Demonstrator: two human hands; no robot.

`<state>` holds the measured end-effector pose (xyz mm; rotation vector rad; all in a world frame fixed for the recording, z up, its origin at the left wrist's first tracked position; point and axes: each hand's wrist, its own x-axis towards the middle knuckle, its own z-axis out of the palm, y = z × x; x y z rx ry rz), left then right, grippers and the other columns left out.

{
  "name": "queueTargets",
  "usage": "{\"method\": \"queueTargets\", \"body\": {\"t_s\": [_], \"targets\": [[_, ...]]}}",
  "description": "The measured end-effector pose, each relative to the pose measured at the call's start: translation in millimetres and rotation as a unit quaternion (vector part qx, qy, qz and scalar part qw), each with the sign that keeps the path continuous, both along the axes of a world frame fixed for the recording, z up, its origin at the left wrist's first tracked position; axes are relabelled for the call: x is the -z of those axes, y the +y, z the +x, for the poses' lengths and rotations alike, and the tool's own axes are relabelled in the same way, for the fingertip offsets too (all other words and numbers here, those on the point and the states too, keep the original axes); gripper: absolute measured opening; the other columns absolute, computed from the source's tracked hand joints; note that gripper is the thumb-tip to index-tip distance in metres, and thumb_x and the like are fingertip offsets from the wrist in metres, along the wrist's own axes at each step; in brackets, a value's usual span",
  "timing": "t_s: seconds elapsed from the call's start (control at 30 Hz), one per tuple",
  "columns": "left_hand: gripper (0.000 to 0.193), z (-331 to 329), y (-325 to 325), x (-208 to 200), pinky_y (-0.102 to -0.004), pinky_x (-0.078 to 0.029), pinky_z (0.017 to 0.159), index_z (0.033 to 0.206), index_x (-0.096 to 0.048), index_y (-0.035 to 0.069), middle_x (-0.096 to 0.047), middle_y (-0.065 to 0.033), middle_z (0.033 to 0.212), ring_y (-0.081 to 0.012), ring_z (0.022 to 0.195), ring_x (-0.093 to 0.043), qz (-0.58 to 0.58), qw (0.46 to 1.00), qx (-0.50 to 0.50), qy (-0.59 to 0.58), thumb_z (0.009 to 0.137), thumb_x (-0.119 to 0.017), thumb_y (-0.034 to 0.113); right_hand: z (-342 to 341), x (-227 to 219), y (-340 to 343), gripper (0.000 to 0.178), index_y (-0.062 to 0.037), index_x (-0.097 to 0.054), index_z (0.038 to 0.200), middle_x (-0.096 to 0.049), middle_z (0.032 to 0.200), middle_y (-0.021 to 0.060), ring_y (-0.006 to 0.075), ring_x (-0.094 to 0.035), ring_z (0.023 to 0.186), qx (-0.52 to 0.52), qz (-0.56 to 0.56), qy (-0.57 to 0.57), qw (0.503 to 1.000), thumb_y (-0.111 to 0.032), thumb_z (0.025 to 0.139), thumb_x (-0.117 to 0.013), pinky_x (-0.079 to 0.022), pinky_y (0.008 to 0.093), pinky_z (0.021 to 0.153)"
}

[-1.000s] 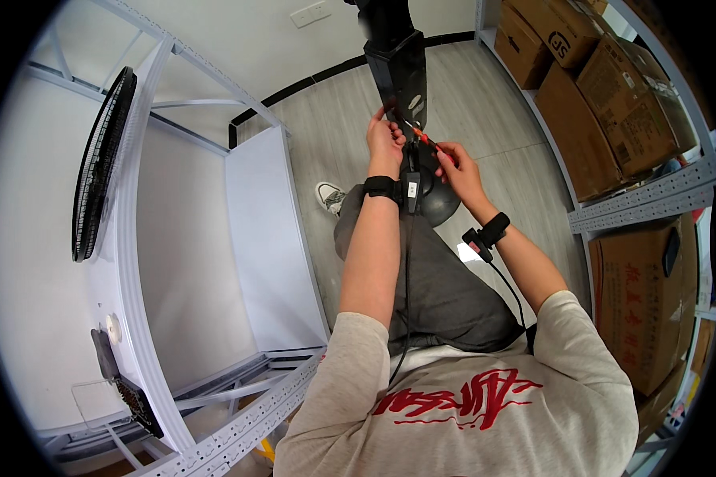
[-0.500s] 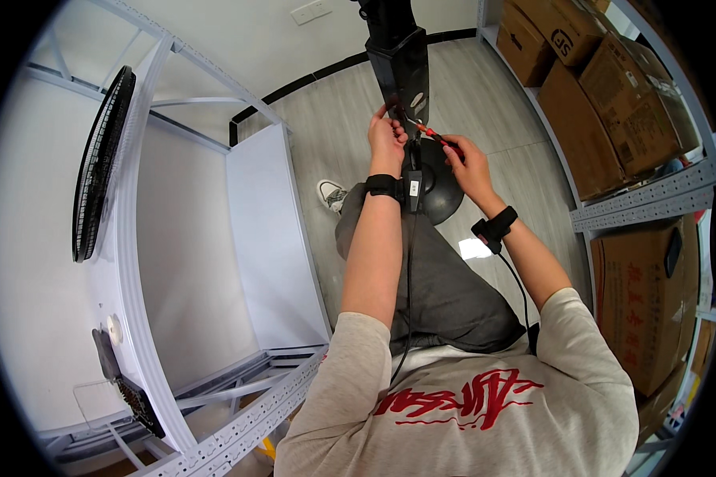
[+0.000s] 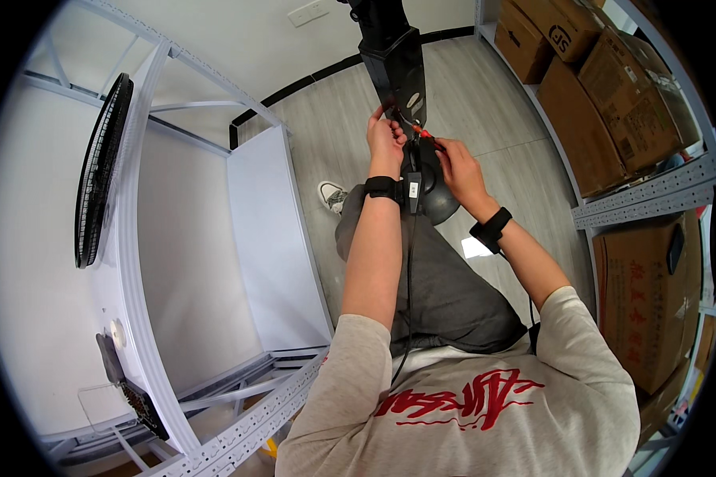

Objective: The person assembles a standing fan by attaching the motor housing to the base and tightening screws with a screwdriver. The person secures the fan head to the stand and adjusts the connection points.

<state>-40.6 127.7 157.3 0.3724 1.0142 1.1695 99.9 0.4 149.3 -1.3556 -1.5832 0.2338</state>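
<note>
A black stand column (image 3: 396, 75) rises in front of me from a round dark base (image 3: 441, 195). My left hand (image 3: 386, 143) is at the column's lower left side, index finger against it and the other fingers curled in. Whatever those fingers hold, if anything, is hidden. My right hand (image 3: 460, 168) is closed around a screwdriver (image 3: 422, 132) with a red and black handle, its shaft pointing up and left to the lower front of the column. The exact spot its tip meets is too small to tell. Black bands are strapped round both wrists.
At left, a black round fan grille (image 3: 103, 171) stands on a white metal shelf (image 3: 147, 262). Cardboard boxes (image 3: 581, 123) fill the rack at right. A black cable (image 3: 410, 278) with a small box runs over my lap. My shoe (image 3: 332, 193) is on the tiled floor.
My right hand and the screwdriver have shifted slightly left, and the hand has turned a little. The column appears slightly further left. My left hand stays at the same place on it.
</note>
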Motion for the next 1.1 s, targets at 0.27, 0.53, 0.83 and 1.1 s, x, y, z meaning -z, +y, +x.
{"method": "queueTargets", "body": {"t_s": [0.27,0.53,0.83,1.1], "targets": [[0.049,2,-1,-2,-0.0251,-0.029,0.045,0.129,-0.048,0.013,-0.046,-0.0039,0.071,-0.0125,0.056,-0.04,-0.001,1.0,0.0,0.001,0.084,-0.035,-0.002,1,5,3,0.026,-0.001,-0.059,0.116,-0.069,0.078,0.0091,0.0146,-0.065,0.057,-0.033,-0.19,0.29,0.937,-0.019,0.097,-0.058,-0.049,0.0294,0.054],[0.05,1,-1,0,-0.0245,-0.029,0.045,0.13,-0.047,0.013,-0.046,-0.0042,0.071,-0.0123,0.055,-0.04,0.007,1.0,0.009,0.002,0.085,-0.033,-0.002,5,-9,7,0.031,-0.0003,-0.065,0.106,-0.069,0.075,0.0104,0.02,-0.066,0.058,-0.028,-0.283,0.198,0.938,-0.029,0.097,-0.056,-0.05,0.0327,0.055],[0.049,6,-3,-2,-0.0244,-0.03,0.045,0.132,-0.044,0.015,-0.046,-0.0044,0.072,-0.0121,0.055,-0.04,0.01,1.0,0.006,0.027,0.087,-0.032,-0.001,3,-1,13,0.022,-0.0015,-0.064,0.105,-0.065,0.084,0.0202,0.0391,-0.063,0.075,0.024,-0.079,-0.04,0.996,-0.019,0.093,-0.06,-0.05,0.0453,0.063],[0.054,7,-12,-8,-0.0238,-0.032,0.044,0.137,-0.037,0.021,-0.047,-0.0042,0.073,-0.0123,0.056,-0.043,0.015,0.998,0.035,0.047,0.087,-0.036,0.0,-2,3,8,0.026,-0.0028,-0.061,0.114,-0.063,0.086,0.0173,0.0383,-0.063,0.075,0.051,-0.03,-0.107,0.992,-0.013,0.09,-0.063,-0.052,0.0434,0.064]]}}
